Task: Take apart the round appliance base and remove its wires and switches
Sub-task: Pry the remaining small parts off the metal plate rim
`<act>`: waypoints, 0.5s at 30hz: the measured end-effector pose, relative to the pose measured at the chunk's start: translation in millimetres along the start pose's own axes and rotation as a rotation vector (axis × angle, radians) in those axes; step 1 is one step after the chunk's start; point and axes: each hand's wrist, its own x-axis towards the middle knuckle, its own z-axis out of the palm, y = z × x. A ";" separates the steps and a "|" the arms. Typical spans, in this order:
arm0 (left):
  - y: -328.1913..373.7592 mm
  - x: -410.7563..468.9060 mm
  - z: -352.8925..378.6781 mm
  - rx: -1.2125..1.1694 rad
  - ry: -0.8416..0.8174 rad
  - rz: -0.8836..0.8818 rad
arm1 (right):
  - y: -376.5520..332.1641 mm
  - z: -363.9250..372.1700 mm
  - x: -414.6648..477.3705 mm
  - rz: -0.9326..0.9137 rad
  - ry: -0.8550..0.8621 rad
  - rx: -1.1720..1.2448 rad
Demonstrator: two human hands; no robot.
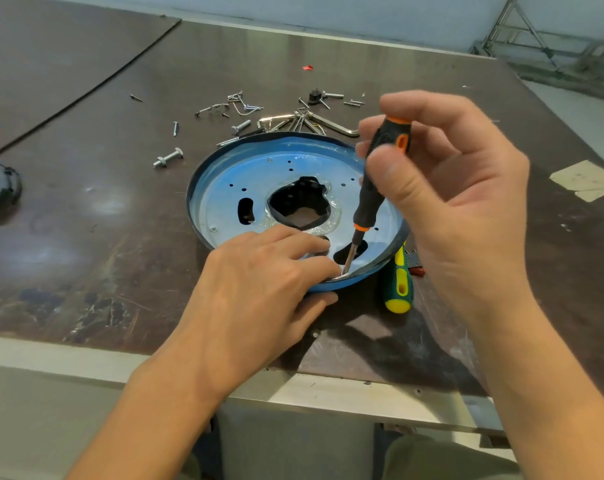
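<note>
My right hand pinches the black screwdriver. Its tip is down at the near rim of the blue base on the table. My left hand grips that rim, fingers just beside the tip. A yellow screwdriver lies partly hidden by the base. Screws and hex keys lie behind it.

Head-worn view, steeply down, close over workbench

Scuffed dark brown worktop: silver hex keys among loose steel bolts, green-yellow screwdriver, beige tape patches far right.
</note>
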 end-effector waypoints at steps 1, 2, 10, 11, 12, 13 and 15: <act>-0.2 -0.2 0.2 0.002 -0.001 -0.002 | -0.2 0.9 0.1 -0.009 0.007 -0.028; -0.2 -0.2 0.5 0.003 0.000 -0.003 | 0.5 0.9 0.3 -0.008 0.013 -0.034; -0.7 -0.3 1.1 0.031 0.002 0.008 | 5.4 -5.5 -1.3 0.067 -0.057 0.039; -0.7 -0.2 1.1 0.034 0.001 0.009 | 5.9 -5.9 -1.4 0.069 -0.063 0.039; -0.7 -0.2 1.1 0.033 -0.002 0.010 | 6.2 -6.1 -1.7 0.071 -0.069 0.038; -0.7 -0.3 1.0 0.032 -0.003 0.010 | 5.9 -5.9 -1.9 0.071 -0.072 0.042; -1.1 0.0 1.0 0.033 -0.006 0.007 | 4.1 -4.6 -1.7 0.055 -0.062 0.049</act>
